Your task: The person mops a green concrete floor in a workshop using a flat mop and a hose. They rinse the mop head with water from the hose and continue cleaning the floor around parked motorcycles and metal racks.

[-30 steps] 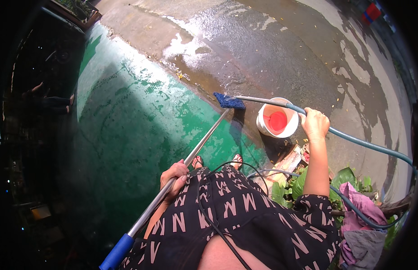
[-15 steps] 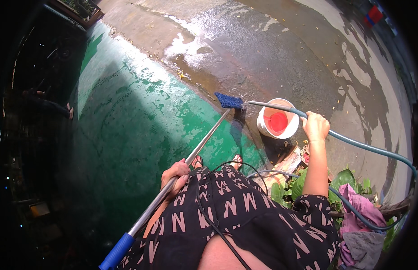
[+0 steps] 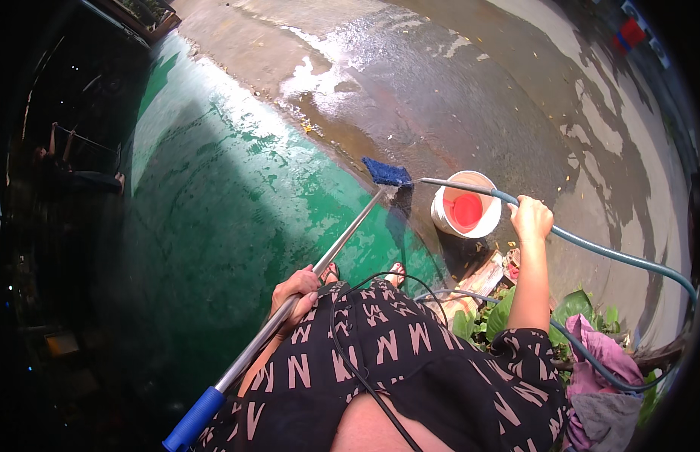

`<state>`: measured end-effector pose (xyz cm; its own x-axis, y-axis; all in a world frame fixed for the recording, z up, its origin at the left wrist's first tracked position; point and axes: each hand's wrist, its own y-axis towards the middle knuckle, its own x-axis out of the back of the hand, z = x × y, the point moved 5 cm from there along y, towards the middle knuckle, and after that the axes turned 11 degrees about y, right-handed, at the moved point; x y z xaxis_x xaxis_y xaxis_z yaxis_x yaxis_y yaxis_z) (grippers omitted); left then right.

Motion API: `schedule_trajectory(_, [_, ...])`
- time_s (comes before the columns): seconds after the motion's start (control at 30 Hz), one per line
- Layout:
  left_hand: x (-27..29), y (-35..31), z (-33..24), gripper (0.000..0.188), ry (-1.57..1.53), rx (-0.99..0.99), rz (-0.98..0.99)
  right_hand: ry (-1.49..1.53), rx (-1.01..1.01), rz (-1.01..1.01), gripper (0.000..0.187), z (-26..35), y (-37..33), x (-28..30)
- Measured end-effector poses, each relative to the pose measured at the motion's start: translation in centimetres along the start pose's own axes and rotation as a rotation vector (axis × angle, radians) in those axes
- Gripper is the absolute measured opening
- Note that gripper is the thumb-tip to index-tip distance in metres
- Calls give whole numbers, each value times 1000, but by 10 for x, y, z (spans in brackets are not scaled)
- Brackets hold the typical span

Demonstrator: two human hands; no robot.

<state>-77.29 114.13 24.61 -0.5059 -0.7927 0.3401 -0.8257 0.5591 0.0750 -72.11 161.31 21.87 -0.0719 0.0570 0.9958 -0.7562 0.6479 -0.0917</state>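
Observation:
My left hand is wrapped round the metal pole of a mop, just in front of my waist. The pole slants from its blue grip at the lower left up to a shaggy blue mop head. My right hand grips a blue-green garden hose. A grey pipe-like end of the hose points left over a white bucket's rim, and a thin stream of water runs from it toward the mop head. Inside the white bucket sits something red and rounded, perhaps a scoop.
Wet green floor meets wet grey concrete along a diagonal edge. Leafy plants, a pink cloth and a grey cloth lie at the lower right. The hose loops there. A black cable hangs before me.
The mop head has tilted slightly and sits a little lower in view. The hose end has shifted slightly right and down. Both hands keep their holds.

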Motion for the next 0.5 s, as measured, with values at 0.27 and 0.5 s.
schedule_trajectory(0.27, [3, -2, -6, 8, -4, 32, -20, -18, 9, -30, 24, 5, -3, 3])
schedule_trajectory(0.5, [1, -1, -4, 8, 0, 26, -11, 12, 21, -50, 23, 5, -5, 10])
